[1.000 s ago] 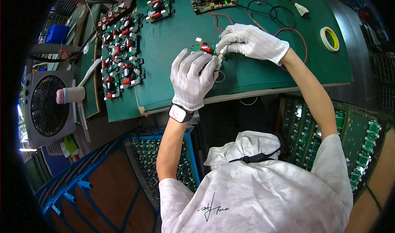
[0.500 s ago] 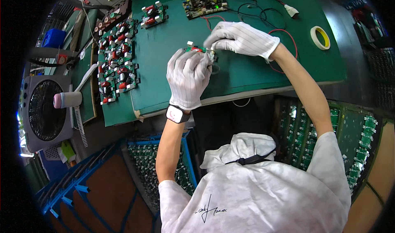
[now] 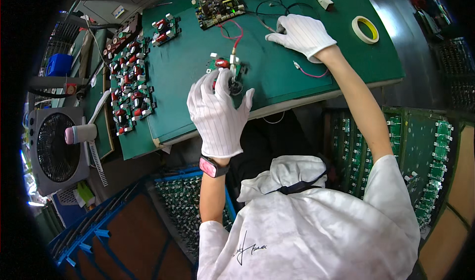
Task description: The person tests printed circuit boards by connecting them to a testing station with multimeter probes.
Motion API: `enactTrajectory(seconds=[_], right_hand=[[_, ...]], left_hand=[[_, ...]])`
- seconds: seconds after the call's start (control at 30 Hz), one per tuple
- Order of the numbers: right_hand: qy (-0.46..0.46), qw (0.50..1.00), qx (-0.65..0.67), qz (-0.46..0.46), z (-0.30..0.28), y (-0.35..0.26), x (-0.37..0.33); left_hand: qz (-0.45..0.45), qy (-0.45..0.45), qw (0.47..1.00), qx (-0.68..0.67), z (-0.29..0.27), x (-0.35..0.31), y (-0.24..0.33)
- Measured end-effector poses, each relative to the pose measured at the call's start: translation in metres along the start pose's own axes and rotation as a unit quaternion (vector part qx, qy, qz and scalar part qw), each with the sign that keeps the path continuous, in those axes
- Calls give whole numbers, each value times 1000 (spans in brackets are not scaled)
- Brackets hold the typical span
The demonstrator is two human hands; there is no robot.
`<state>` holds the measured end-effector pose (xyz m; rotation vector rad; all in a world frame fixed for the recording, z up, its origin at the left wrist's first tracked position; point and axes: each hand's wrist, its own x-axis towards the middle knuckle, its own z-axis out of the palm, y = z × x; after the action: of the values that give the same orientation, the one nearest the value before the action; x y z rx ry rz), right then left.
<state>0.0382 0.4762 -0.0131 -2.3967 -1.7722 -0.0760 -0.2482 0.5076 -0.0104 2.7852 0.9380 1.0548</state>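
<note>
My left hand (image 3: 217, 114), in a white striped glove, lies over the near side of a small green circuit board (image 3: 211, 65) with red parts. Its fingers reach onto the board and its thumb stands apart. A red wire (image 3: 239, 38) ends in a white connector that is plugged into this board. Farther right, my gloved right hand (image 3: 306, 36) is closed on a black cable (image 3: 267, 26), whose end is mostly hidden by the fingers. Between the hands and nearer the table edge lies a loose pink wire (image 3: 311, 75) with a white tip.
A larger circuit board (image 3: 217, 8) with a lit green light sits at the back. Rows of similar boards (image 3: 133, 82) line the left, and one board (image 3: 166, 30) lies apart. A tape roll (image 3: 365, 30) rests at the right. A fan (image 3: 58, 144) stands far left.
My right hand has left the small board and moved right to the black cable. The red wire is now plugged into the board. My left hand's thumb has spread away from it.
</note>
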Motion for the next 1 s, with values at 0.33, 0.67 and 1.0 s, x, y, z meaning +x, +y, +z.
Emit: enactTrajectory(seconds=[0.33,0.67,1.0], right_hand=[[46,999,22,-11,22,3,-2],[-24,998,47,22,12,9,13],[-149,873,454,95,-41,12,-12]], left_hand=[[22,39,998,-36,39,6,-12],[-19,55,991,-123,62,36,9],[138,-13,983,-118,14,-11,65]])
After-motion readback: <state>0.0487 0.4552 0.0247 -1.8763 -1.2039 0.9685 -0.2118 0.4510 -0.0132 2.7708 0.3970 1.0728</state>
